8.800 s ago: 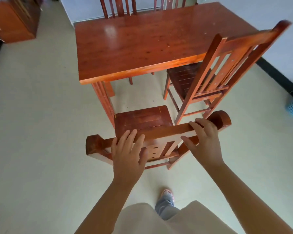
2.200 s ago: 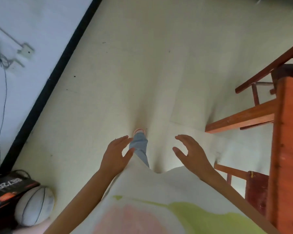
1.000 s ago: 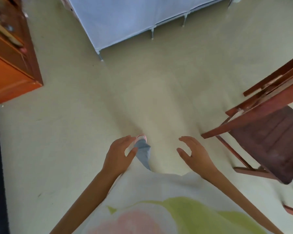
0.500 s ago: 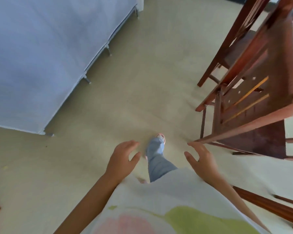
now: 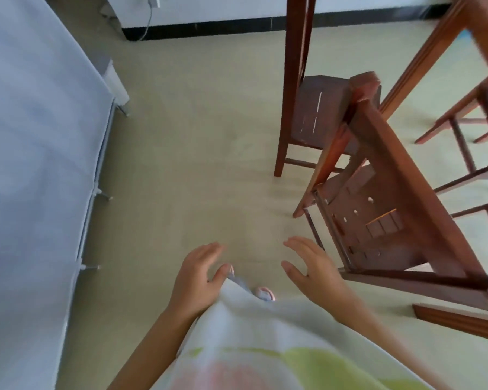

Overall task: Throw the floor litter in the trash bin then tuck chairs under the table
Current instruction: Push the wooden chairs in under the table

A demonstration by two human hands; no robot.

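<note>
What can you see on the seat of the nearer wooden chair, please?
Nothing lies on the nearer chair's seat where it shows; its backrest hides the far side. Both hands, left and right, are open.

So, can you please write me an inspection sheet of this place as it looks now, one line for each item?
Surface: pale floor, no litter seen on it.
Job's things: near wooden chair and second chair stand on the right; trash bin not in view.
Clutter: nothing seen.
Grippers: left hand and right hand are open and empty, fingers spread, touching nothing.
Cables: one light cable hangs by the far wall.
Surroundings: grey-blue covered frame on the left, black baseboard at the far wall.
</note>
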